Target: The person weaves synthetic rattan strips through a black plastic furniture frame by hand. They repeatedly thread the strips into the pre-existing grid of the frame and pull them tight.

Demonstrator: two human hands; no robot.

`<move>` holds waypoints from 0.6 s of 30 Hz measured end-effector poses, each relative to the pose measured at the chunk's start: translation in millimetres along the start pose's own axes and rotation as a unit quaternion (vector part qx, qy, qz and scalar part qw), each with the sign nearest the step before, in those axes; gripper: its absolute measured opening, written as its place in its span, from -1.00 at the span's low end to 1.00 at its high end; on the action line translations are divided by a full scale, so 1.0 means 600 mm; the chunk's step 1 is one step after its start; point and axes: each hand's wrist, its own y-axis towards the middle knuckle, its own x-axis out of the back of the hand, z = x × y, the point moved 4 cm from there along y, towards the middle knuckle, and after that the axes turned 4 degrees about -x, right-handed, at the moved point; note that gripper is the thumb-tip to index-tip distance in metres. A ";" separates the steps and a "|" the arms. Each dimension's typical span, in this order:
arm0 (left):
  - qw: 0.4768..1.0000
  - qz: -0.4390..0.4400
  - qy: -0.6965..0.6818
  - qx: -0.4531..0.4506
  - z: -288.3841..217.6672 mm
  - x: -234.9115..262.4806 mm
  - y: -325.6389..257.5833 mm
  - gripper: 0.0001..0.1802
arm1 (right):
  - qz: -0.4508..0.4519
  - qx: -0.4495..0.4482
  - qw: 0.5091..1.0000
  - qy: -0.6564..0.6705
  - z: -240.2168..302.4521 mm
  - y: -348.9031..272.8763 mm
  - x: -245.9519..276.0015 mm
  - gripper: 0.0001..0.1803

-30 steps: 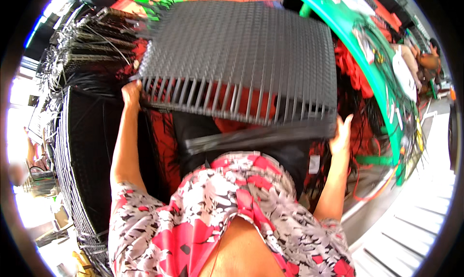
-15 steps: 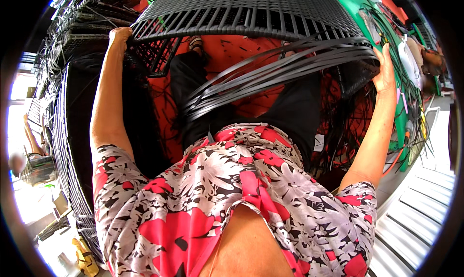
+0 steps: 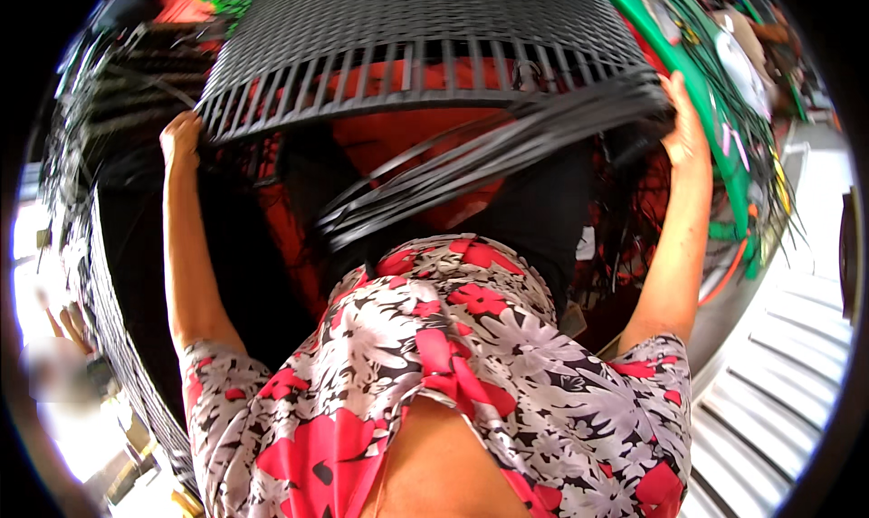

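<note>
The person's left hand (image 3: 181,140), at ten o'clock, is curled around one near corner of a dark woven panel (image 3: 425,11); the right hand (image 3: 686,131), at two, lies against the other, fingers hidden, its tightness impossible to tell. The panel spans twelve o'clock, probably light, stiff, best held by those corners. Loose strips (image 3: 525,142) trail toward eight, likely springy and slippery.

Bright overall, with white glare burning out the left side and washing over the slats (image 3: 777,366) at right. Motion blur streaks the strips (image 3: 507,152). Deep shadow at left probably hides detail. Fisheye distortion bends the weave (image 3: 425,16) near the top.
</note>
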 end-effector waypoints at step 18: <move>0.994 -0.038 0.098 0.033 -0.045 0.066 -0.082 -0.70 | -0.032 0.083 0.996 -0.025 0.017 -0.061 0.010 -0.34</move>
